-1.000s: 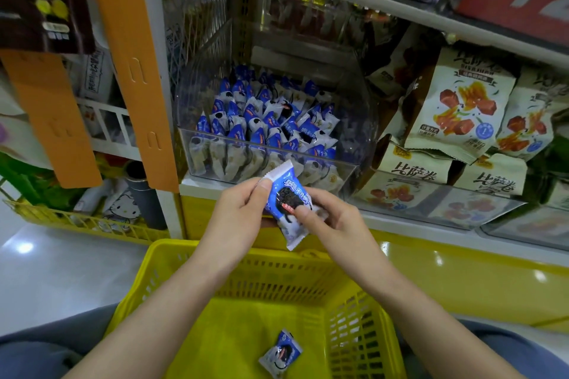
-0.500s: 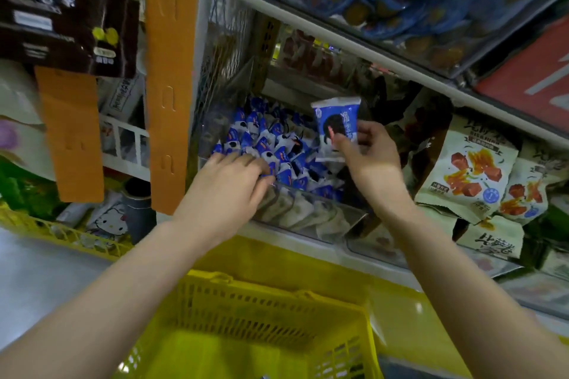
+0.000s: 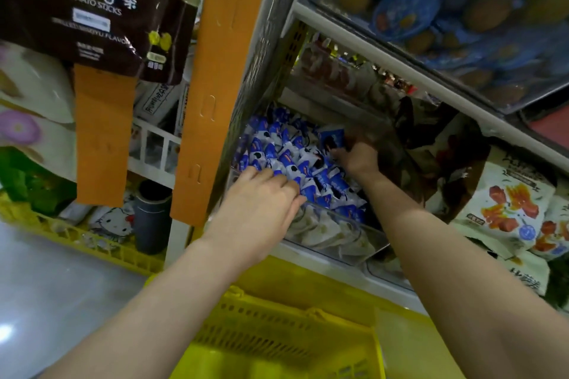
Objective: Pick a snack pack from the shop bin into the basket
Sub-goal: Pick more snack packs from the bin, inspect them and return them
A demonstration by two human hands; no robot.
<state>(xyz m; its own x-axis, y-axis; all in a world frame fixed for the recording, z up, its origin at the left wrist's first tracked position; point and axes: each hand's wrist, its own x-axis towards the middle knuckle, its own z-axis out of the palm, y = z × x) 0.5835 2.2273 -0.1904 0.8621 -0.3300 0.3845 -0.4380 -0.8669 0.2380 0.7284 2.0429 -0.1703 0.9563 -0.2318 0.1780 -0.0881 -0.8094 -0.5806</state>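
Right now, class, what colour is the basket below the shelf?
Yellow; the basket shows best in the head view, the only one.

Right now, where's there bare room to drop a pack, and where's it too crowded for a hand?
Bare: the floor in view of the yellow basket, inside its walls, and the grey floor between basket and yellow crate. Crowded: the clear bin, full of snack packs, left hand on the front rows, right hand holding a pack at the back.
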